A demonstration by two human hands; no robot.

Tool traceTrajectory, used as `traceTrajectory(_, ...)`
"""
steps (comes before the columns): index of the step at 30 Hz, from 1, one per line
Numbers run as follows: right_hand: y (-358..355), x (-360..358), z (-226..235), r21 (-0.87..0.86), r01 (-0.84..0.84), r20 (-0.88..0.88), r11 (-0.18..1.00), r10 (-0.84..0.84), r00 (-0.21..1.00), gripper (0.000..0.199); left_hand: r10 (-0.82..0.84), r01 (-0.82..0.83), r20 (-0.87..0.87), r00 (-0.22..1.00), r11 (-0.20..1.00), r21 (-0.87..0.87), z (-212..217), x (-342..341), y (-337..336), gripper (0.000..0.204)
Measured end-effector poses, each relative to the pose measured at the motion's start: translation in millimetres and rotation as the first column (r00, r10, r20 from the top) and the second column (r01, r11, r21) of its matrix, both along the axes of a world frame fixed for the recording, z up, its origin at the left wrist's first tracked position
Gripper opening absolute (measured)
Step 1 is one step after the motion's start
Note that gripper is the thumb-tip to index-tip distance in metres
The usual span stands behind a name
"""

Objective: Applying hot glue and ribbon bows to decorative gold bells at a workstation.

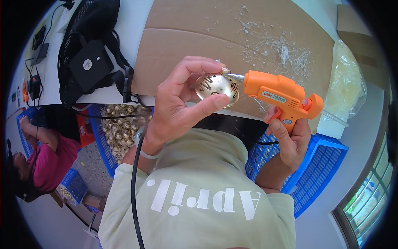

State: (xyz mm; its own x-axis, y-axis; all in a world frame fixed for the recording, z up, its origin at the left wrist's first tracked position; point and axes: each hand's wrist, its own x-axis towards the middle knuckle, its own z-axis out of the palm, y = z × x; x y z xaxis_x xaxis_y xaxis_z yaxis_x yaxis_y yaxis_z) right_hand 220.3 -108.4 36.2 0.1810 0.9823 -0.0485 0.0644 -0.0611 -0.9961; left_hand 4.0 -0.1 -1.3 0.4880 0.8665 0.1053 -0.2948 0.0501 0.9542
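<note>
My left hand (178,95) is closed around a shiny gold ball ornament (211,90), thumb below and fingers above. Dark squiggles and small stars mark its surface. In my right hand (292,141) is an orange hot glue gun (273,88), gripped by its handle with the fingers at the trigger. Its metal nozzle (235,77) points left and meets the top of the ornament, near my left fingertips; whether it touches the metal is too small to tell. A clear glue stick (335,118) sticks out of the gun's back end.
Brown cardboard (178,45) covers the table, with dried glue strands (284,54) scattered on it. A clear plastic bag (346,83) lies at right, a black mesh bag (89,54) at left. Blue crates (319,170) flank me; the left one holds gold balls (120,124). Another person (54,149) sits far left.
</note>
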Motion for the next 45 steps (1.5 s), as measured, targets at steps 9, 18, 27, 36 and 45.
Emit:
traceTrajectory(9,-1.5,0.7,-0.6,0.02,0.021,0.012,1.0,-0.021,1.0,0.042,0.003,-0.003,0.014,1.0,1.0,0.002,-1.1,0.7,-0.1,0.041)
traceTrajectory(18,-2.8,0.4,8.1,-0.016,0.038,0.04,0.999,-0.037,0.999,0.042,0.001,0.001,-0.029,1.0,0.998,0.062,-1.7,-1.7,1.1,0.042)
traceTrajectory(27,-7.3,18.6,12.8,0.055,0.078,0.132,0.995,-0.085,0.988,0.039,-0.016,0.01,0.033,0.999,0.987,0.159,-5.5,11.0,2.4,0.044)
traceTrajectory(36,8.8,97.8,-20.1,-0.144,0.599,0.453,0.788,-0.486,0.748,0.031,0.125,-0.113,-0.057,0.991,0.977,0.179,-7.5,15.1,-3.9,0.043)
traceTrajectory(45,-1.0,151.9,11.8,0.225,0.74,0.826,0.634,-0.527,0.201,0.031,0.087,-0.077,-0.062,0.994,0.986,0.15,-9.5,17.6,-3.6,0.043)
